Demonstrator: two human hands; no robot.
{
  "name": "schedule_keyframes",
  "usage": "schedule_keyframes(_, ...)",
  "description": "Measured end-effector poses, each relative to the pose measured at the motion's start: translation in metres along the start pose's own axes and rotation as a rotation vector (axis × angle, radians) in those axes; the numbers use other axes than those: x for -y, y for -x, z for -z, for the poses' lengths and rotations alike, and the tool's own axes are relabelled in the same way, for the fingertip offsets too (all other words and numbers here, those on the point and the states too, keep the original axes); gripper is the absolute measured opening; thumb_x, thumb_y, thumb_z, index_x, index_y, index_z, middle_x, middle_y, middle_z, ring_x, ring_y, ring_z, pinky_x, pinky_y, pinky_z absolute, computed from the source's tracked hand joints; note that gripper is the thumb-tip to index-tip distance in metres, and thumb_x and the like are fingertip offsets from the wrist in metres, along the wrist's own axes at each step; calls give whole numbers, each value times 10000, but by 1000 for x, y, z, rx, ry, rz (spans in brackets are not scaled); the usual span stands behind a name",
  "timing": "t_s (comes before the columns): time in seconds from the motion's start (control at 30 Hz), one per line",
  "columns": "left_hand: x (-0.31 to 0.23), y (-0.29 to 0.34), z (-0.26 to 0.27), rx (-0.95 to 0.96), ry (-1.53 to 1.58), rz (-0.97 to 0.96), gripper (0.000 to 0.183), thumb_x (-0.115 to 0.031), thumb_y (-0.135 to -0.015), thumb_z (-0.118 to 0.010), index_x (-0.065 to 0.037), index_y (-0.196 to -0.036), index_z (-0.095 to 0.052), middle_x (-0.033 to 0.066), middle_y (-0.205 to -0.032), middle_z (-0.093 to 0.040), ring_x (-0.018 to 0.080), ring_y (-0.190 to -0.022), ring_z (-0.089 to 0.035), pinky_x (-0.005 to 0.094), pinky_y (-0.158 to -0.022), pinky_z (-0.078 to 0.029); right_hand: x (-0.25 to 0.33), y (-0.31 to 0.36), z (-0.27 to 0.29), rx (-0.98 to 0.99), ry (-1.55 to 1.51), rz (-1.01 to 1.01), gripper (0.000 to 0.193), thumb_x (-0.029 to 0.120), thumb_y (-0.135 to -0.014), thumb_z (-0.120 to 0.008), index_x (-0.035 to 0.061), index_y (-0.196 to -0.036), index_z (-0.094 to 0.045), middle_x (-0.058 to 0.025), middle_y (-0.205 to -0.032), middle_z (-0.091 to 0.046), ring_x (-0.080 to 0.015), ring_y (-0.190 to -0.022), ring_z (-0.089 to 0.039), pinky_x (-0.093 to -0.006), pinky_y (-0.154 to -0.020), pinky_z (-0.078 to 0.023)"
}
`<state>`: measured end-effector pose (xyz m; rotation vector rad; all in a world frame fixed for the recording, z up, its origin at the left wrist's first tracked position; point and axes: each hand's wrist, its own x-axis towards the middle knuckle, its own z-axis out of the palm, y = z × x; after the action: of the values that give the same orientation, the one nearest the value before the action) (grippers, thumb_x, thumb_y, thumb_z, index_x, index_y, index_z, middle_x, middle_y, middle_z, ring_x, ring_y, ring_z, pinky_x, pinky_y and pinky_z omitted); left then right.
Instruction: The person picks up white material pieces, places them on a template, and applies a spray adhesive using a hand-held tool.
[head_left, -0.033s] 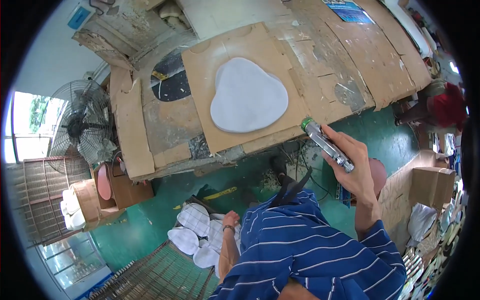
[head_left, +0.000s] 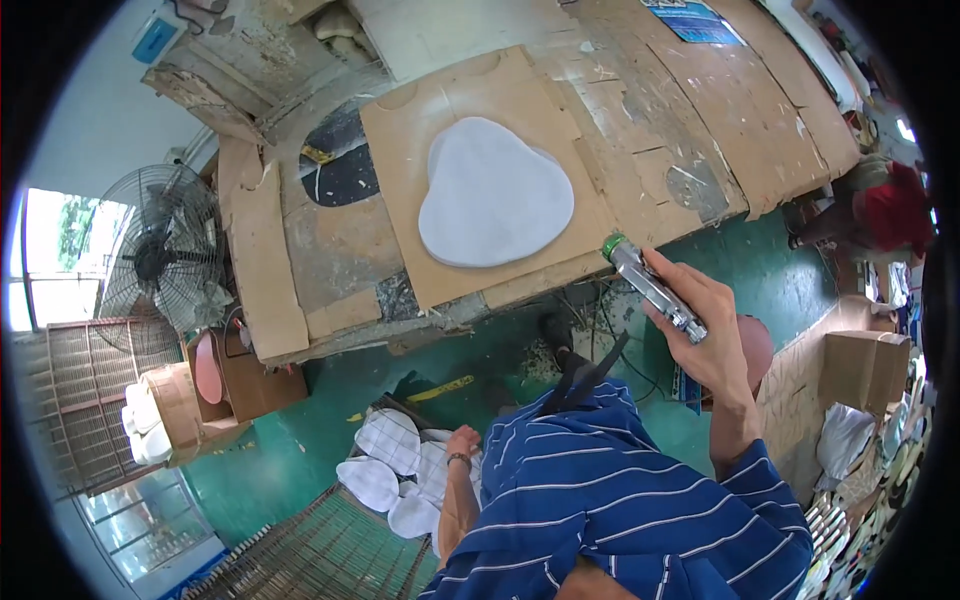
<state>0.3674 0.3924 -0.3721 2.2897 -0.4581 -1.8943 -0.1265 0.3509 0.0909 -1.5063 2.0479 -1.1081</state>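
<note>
My right hand (head_left: 712, 335) grips a silver tube-shaped tool with a green tip (head_left: 650, 285), held at the front edge of the workbench (head_left: 700, 130). The tip points toward a pale grey, rounded three-lobed pad (head_left: 495, 192), which lies flat on a cardboard sheet (head_left: 400, 150) on the bench. My left hand (head_left: 462, 442) hangs low by my side with its fingers curled. It is right beside a pile of white quilted pads (head_left: 395, 465) on the green floor. Whether it holds one is unclear.
A standing fan (head_left: 160, 260) is at the left by a box with pink and white pieces (head_left: 180, 400). A wire rack (head_left: 320, 555) lies below the pads. Cardboard boxes (head_left: 862, 365) and a person in red (head_left: 895, 210) are at the right.
</note>
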Motion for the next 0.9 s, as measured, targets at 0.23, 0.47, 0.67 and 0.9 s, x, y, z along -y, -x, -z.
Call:
schedule_keyframes(0.23, 40, -46, 25, 133, -184, -299, 314, -132, -869, -617, -156, -1178, -671, 73, -1023, -726, 286, -897, -705, 527, -783, -527, -1, 16, 20, 22, 68, -61, 624, -102, -721, -691, -1, -1329, -597, -202, -1017, -678, -368, -849, -671, -358, -745, -519)
schedule_keyframes(0.47, -27, -20, 3, 52, -40, -101, 374, -134, -879, -639, -146, -1253, -626, 65, -1002, -720, 205, -819, -705, 409, -642, -541, -3, 51, 42, 95, 181, -129, 609, -80, -730, -713, 7, -1323, -606, -200, -1030, -684, -374, -885, -675, -374, -776, -519)
schedule_keyframes(0.67, -49, -11, -5, 76, -49, -109, 413, -157, -904, -672, -115, -1308, -597, 76, -993, -717, 181, -803, -701, 350, -598, -529, 7, 63, 33, 257, 25, -110, 691, -90, -650, -654, 2, -1332, -598, -214, -1032, -687, -407, -896, -670, -397, -783, -528)
schedule_keyframes(0.9, -50, 2, -7, 65, -55, -124, 376, -155, -912, -655, -101, -1282, -620, 73, -984, -722, 169, -793, -700, 337, -599, -530, 11, 45, 20, 204, -32, -7, 752, -108, -622, -610, 7, -1365, -578, -220, -1041, -689, -418, -908, -668, -388, -798, -536)
